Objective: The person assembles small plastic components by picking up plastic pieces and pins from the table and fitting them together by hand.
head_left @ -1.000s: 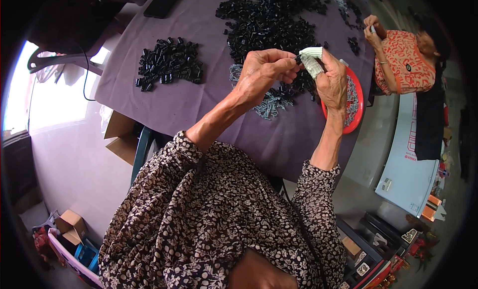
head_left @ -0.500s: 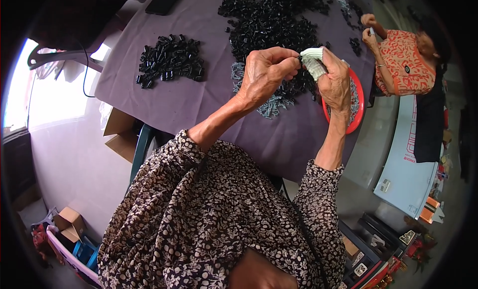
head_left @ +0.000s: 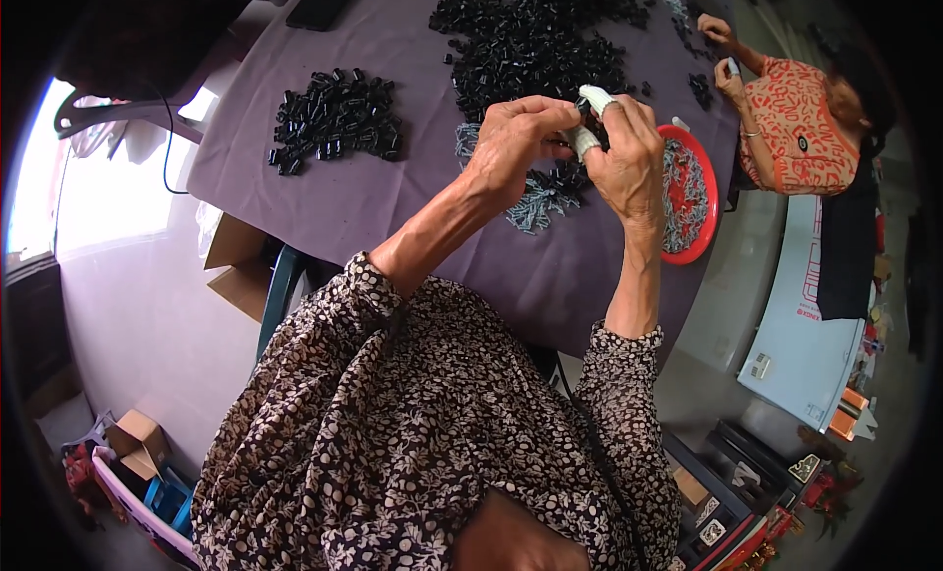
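Observation:
Above the table, my left hand (head_left: pixel 513 146) is closed in a pinch, with its fingertips against a small black plastic piece (head_left: pixel 583 108). My right hand (head_left: pixel 629 163) meets it from the other side, white coverings (head_left: pixel 596 99) on its thumb and index finger, closed on the same spot. The fingers hide most of the piece. Beneath and beyond both hands spreads a large pile of black plastic pieces (head_left: pixel 535 50). A heap of small grey screw-like pins (head_left: pixel 535 205) lies just below my hands. Beside my right wrist sits a red dish (head_left: pixel 709 202) of similar pins.
A smaller pile of black pieces (head_left: pixel 337 122) lies to the left on the purple tablecloth (head_left: pixel 422 212). A dark flat object (head_left: pixel 322 5) rests at the far left. Another person (head_left: pixel 801 129) works at the right edge. A cardboard box (head_left: pixel 239 266) stands below the table's left side.
My right hand has shifted slightly left and turned, its covered fingers now closer around my left fingertips. More of the red dish shows. The other person's hands have moved a little.

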Motion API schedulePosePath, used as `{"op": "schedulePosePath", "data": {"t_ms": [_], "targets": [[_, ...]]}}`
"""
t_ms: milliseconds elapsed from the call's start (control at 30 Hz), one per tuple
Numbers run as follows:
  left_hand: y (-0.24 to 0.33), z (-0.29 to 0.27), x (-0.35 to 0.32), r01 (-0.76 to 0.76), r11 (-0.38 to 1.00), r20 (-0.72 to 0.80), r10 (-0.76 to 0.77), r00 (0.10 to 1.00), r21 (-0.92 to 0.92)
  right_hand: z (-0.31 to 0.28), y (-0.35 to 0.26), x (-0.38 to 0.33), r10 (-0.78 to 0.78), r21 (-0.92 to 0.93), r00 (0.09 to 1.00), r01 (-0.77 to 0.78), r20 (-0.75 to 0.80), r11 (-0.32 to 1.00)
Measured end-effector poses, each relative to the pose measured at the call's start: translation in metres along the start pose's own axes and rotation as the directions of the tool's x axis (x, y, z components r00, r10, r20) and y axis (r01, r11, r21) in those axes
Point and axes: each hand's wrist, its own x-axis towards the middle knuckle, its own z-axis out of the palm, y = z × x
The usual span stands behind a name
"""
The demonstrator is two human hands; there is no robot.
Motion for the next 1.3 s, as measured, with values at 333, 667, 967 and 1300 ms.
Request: {"op": "schedulePosePath", "data": {"t_ms": [333,667,967,1300], "targets": [[0.001,-0.007,0.004,-0.004,0.998,0.064,0.0,0.998,0.069,0.007,0.007,-0.006,0.089,0.208,0.996,-0.091,0.02,0.974],[-0.01,-0.012,0.005,-0.07,0.995,0.035,0.068,0.997,0.068,0.005,0.0,-0.008,-0.034,0.016,0.995,0.032,0.097,0.999],[-0.019,-0.015,0.001,-0.049,0.952,0.113,0.016,0.993,0.301,0.004,0.006,-0.02,-0.08,0.008,0.974,0.08,0.213,0.997],[-0.057,-0.021,-0.028,0.217,0.909,0.099,-0.268,0.958,0.357,0.027,0.005,-0.091,-0.128,0.108,0.983,0.114,0.132,0.988]]}}
